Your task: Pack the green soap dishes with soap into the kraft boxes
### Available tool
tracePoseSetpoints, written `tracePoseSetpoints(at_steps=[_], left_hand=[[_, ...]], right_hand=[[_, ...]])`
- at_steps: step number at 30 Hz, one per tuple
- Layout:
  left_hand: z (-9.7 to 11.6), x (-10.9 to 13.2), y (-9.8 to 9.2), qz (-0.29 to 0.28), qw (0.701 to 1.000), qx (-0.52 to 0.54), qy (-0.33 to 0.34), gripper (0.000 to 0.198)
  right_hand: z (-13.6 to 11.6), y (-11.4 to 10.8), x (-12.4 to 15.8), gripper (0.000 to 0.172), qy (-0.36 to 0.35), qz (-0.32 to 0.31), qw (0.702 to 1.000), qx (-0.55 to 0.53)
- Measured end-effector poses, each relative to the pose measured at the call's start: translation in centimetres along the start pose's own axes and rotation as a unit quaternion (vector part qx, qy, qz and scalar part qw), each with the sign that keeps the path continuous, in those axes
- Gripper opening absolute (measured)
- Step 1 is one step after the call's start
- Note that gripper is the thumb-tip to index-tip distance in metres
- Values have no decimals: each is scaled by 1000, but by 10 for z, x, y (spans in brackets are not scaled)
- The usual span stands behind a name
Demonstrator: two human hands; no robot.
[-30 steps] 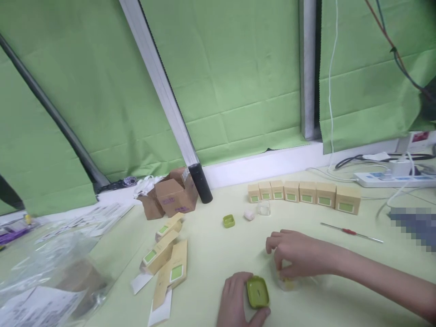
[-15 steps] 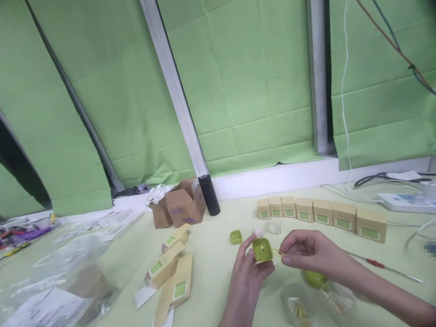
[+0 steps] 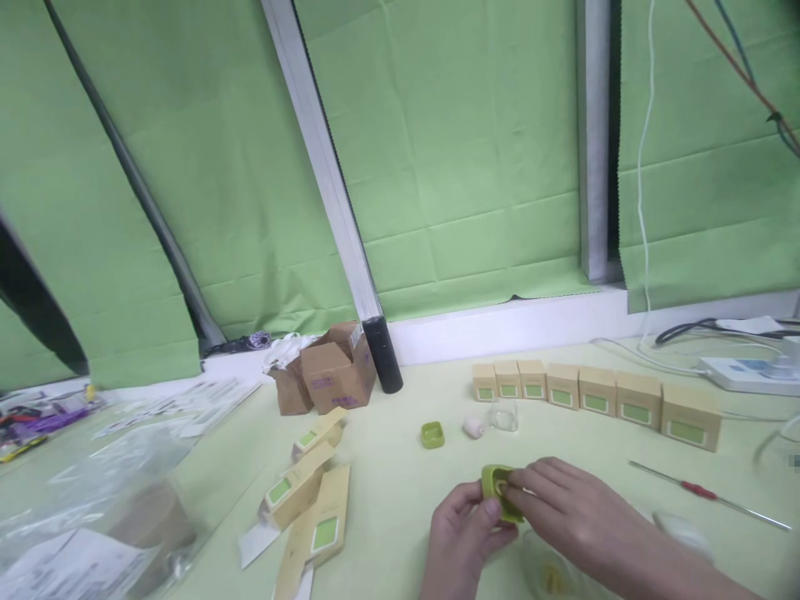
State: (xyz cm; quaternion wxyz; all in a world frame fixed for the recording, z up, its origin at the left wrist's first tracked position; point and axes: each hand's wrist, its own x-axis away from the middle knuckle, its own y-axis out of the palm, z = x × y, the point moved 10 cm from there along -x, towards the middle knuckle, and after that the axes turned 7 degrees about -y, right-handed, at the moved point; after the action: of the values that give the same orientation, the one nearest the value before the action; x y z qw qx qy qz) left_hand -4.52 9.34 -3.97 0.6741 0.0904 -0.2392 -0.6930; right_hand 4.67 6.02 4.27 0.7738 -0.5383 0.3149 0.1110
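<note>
Held upright and tilted toward me is a small square green cup (image 3: 489, 482), with my left hand (image 3: 461, 531) closed around its left side and bottom. My right hand (image 3: 572, 510) reaches into the cup's opening, fingertips pressed on a small yellowish piece (image 3: 501, 487) that is mostly hidden. Below the hands a clear round container (image 3: 536, 573) holds some yellow bits, partly covered by my right forearm. Beyond the hands lie another green square cup (image 3: 432, 434), a pale pink knob-like piece (image 3: 473, 427) and a small clear square cup (image 3: 503, 415).
Several small kraft boxes (image 3: 597, 392) stand in a row at the back right. A red-handled metal rod (image 3: 700, 491) lies right. Flattened kraft boxes (image 3: 325, 508), a cardboard box (image 3: 337, 371), a black cylinder (image 3: 382, 354) and a plastic bag (image 3: 112, 500) are leftward. A power strip (image 3: 743, 375) sits far right.
My right hand has moved left, its fingers now inside the green cup. The cup has come lower and been turned sideways. The pink piece and clear square cup show more fully.
</note>
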Motion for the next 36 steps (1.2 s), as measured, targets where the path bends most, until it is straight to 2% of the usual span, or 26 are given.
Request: tracePoseSetpoints(at_steps=[5, 10, 13, 16, 19, 23, 25, 27, 29, 31, 32, 33, 36], left_hand=[[1, 3, 1, 10, 999, -36, 10, 35], [1, 5, 5, 4, 997, -71, 21, 37], [-1, 5, 7, -10, 997, -73, 17, 35], [-6, 4, 11, -45, 999, -26, -9, 33], [-15, 3, 16, -88, 993, 34, -64, 31], [-19, 7, 20, -102, 987, 14, -122, 29], [-15, 10, 22, -97, 988, 3, -123, 18], [-6, 13, 27, -109, 989, 6, -98, 11], [1, 13, 30, -127, 990, 16, -67, 8], [1, 12, 30, -135, 989, 24, -52, 5], [-1, 11, 29, -139, 989, 27, -53, 5], [-4, 10, 27, -143, 988, 32, -52, 7], [-8, 8, 23, -149, 985, 69, -54, 12]], right_hand=[[-7, 0, 1, 22, -24, 12, 999, 46], [-14, -9, -2, 29, -38, 6, 999, 21], [-18, -18, -8, 35, -49, -2, 999, 3], [-19, -24, -11, 38, -43, -9, 999, -18], [-14, -26, -11, 36, -27, -13, 997, -68], [-5, -26, -8, 29, 5, -21, 987, -159], [-4, -28, -7, 30, 14, -28, 977, -210], [-2, -32, -6, 32, 30, -19, 967, -253], [7, -35, -2, 42, 90, 7, 961, -262], [15, -31, 4, 69, 159, 21, 955, -249], [16, -26, 6, 75, 177, 14, 952, -248], [14, -21, 6, 73, 180, 4, 951, -253], [7, -14, 3, 44, 151, 3, 949, -278]])
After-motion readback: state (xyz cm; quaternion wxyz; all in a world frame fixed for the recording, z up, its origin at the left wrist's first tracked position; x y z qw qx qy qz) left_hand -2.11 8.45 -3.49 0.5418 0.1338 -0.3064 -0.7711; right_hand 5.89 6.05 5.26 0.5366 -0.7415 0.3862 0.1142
